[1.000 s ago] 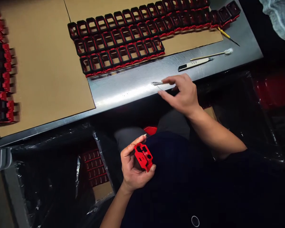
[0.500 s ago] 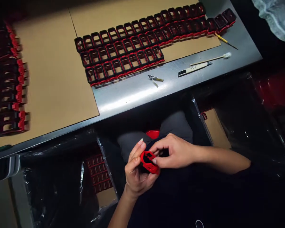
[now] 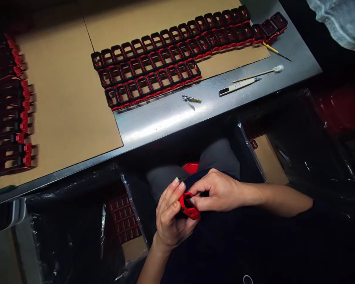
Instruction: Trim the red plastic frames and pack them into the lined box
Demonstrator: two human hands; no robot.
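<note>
Right hand moved off counter; now both pinch red part lower centre, left hand clamped beneath.

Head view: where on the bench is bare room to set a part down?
Free: cardboard between the left stack and the rows of frames; steel strip left of the clippers. Crowded: around the knife and swab.

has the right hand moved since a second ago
Yes. The right hand has left the small metal tool on the steel table and come down toward the lap, where it now grips the red part with the left hand.
</note>
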